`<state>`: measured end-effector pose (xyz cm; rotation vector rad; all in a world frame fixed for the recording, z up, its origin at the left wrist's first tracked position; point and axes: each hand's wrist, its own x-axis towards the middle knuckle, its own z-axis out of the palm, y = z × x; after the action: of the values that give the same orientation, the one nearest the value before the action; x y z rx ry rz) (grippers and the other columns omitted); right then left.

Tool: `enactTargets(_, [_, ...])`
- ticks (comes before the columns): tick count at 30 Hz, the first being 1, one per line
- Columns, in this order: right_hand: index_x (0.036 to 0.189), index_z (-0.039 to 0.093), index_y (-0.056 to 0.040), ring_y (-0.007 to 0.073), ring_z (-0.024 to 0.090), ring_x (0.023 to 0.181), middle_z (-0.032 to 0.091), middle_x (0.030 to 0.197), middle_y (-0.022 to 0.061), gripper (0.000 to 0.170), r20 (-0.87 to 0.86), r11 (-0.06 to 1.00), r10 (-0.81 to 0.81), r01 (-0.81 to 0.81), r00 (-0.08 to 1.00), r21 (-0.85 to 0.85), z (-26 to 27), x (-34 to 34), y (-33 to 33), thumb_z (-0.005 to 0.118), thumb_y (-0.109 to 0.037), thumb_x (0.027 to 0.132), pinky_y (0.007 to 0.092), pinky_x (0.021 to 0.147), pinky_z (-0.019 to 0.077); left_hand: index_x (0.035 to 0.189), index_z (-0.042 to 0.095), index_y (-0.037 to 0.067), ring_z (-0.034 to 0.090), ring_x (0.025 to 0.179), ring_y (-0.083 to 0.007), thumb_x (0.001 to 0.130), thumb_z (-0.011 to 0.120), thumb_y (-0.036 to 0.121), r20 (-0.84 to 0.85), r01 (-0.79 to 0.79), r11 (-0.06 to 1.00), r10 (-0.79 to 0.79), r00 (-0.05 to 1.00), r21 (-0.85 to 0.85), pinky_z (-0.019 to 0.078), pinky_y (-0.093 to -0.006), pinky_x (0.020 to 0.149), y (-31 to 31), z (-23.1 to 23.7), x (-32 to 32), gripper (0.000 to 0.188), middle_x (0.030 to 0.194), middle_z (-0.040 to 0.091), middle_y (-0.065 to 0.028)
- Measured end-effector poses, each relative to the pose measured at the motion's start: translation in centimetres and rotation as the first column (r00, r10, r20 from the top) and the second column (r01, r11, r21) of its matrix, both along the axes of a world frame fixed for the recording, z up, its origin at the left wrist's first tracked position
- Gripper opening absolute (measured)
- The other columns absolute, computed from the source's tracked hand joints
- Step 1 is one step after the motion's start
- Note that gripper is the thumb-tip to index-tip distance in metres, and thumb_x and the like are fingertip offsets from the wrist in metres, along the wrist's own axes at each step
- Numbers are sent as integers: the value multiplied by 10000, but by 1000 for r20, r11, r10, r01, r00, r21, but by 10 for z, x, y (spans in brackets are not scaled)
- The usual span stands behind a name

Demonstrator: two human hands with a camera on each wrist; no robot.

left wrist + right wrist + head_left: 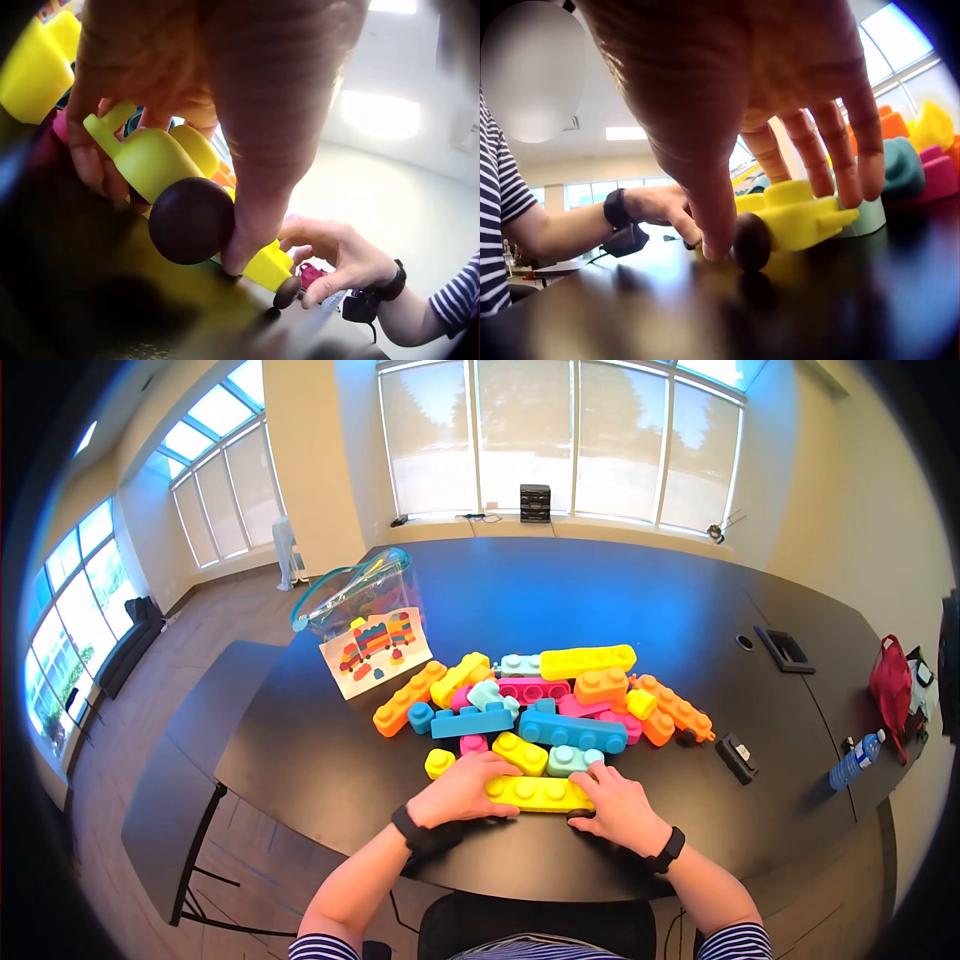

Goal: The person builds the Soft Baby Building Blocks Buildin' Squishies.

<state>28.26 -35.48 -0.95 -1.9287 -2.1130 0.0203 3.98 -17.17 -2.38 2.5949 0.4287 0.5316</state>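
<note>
A long yellow toy block with dark wheels lies near the table's front edge, studs upward. My left hand grips its left end, thumb on the near side by a dark wheel and fingers on the far side. At the other end my right hand holds it the same way, its thumb beside another wheel. Just behind sit a yellow two-stud block and a pale green block. A small yellow block is left of my left hand.
Beyond the hands spreads a heap of blocks, including a long blue one and an orange one. A clear zip bag with a picture card stands back left. Rightward are a black object and a water bottle.
</note>
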Motion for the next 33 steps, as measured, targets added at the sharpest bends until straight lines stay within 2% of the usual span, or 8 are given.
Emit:
enactTargets(3, [1286, 586, -116, 324, 660, 1102, 576, 1191, 102, 634, -20, 1000, -1, 1, 1000, -18, 2, 6, -5, 908, -297, 771, 463, 833, 594, 1089, 773, 79, 743, 993, -246, 786, 944, 394, -148, -195, 959, 166, 975, -204, 584, -369, 896, 2, 33, -22, 469, 1079, 766, -92])
enactTargets(6, [1274, 574, -111, 313, 665, 1091, 578, 1192, 102, 638, -33, 997, -4, 1, 999, -74, 8, 16, -13, 904, -281, 755, 475, 823, 604, 990, 758, 72, 753, 888, -202, 810, 942, 322, -156, -359, 909, 332, 930, -211, 597, -350, 813, 20, 27, -37, 359, 897, 762, -69])
enactTargets(11, [1248, 587, -118, 330, 677, 1087, 582, 1172, 107, 605, -110, 997, 26, -34, 994, -73, 9, 23, -19, 902, -275, 756, 479, 832, 598, 1198, 604, 105, 728, 833, -217, 786, 927, 131, 53, -353, 907, 374, 926, -229, 589, -369, 747, 31, 13, -29, 524, 1006, 651, -81])
enactTargets(14, [1250, 600, -116, 347, 682, 1074, 587, 1175, 112, 595, -166, 998, 2, -13, 986, -68, 6, 23, -23, 903, -285, 767, 477, 843, 596, 1181, 615, 109, 723, 924, -286, 776, 927, 124, 71, -345, 937, 348, 935, -54, 594, -413, 807, 33, 10, -21, 511, 1105, 646, -92])
enactTargets(20, [1285, 631, -127, 365, 688, 1044, 596, 1211, 118, 605, -227, 997, -7, -9, 974, -71, 4, 21, -27, 909, -283, 771, 473, 871, 597, 1165, 618, 109, 668, 1079, -406, 759, 928, 106, 132, -361, 932, 354, 926, 37, 578, -474, 884, 31, -2, -22, 511, 1194, 620, -134])
enactTargets(25, [1299, 632, -131, 372, 689, 1039, 600, 1231, 120, 632, -246, 997, 4, -22, 969, -70, 5, 21, -25, 922, -259, 753, 476, 881, 598, 1046, 584, 61, 688, 983, -360, 744, 946, 136, 115, -386, 922, 382, 917, 14, 570, -428, 827, 21, 6, -18, 477, 1024, 662, -142])
enactTargets(29, [1275, 619, -115, 372, 689, 1056, 612, 1239, 119, 630, -257, 999, 22, -28, 966, -21, 4, 19, -24, 927, -244, 740, 478, 887, 594, 1076, 550, 43, 721, 927, -355, 750, 936, 134, 64, -396, 918, 397, 916, -35, 585, -401, 823, 23, -6, -13, 514, 996, 691, -171])
enactTargets(33, [1232, 605, -103, 368, 687, 1079, 643, 1213, 115, 605, -245, 999, 6, -16, 970, -41, 1, 18, -22, 926, -240, 738, 471, 898, 583, 1164, 579, 41, 748, 987, -301, 780, 907, 150, 54, -320, 917, 341, 938, -239, 595, -373, 891, 32, -7, -23, 518, 1057, 726, -153])
